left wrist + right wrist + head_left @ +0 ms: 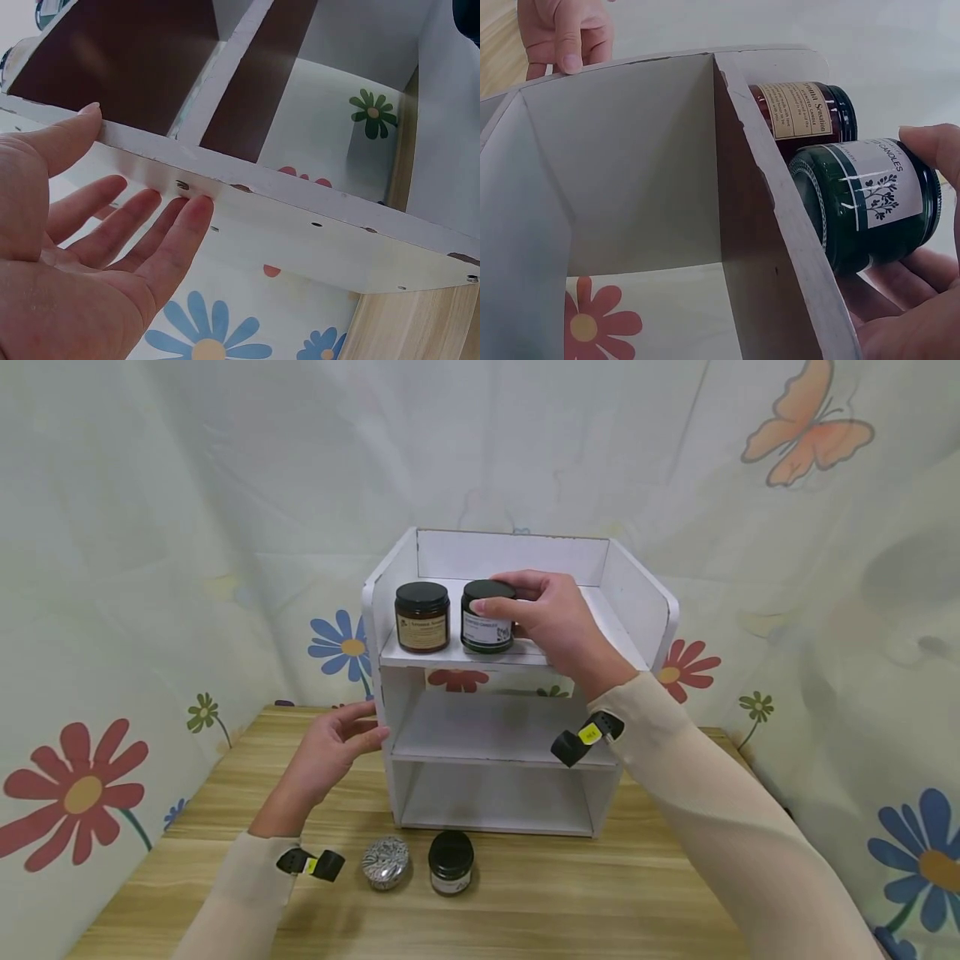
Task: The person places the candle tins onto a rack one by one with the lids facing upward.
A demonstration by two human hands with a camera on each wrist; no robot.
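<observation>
My right hand (551, 614) grips a dark green candle jar (487, 628) with a black lid and white label, at the front of the top shelf. Close to its left stands an amber candle jar (422, 631) with a tan label. In the right wrist view, thumb and fingers lie around the green jar (870, 202), near its lid. My left hand (333, 747) touches the left side panel of the white shelf unit (495, 758). The left wrist view shows that hand's thumb (71, 139) on the panel's front edge, fingers extended along its outer face.
On the wooden table (570, 902), in front of the unit, sit a round black-and-white patterned tin (386, 862) and another black-lidded jar (452, 862). Side walls flank the top shelf. A flower-printed curtain (225, 527) hangs behind.
</observation>
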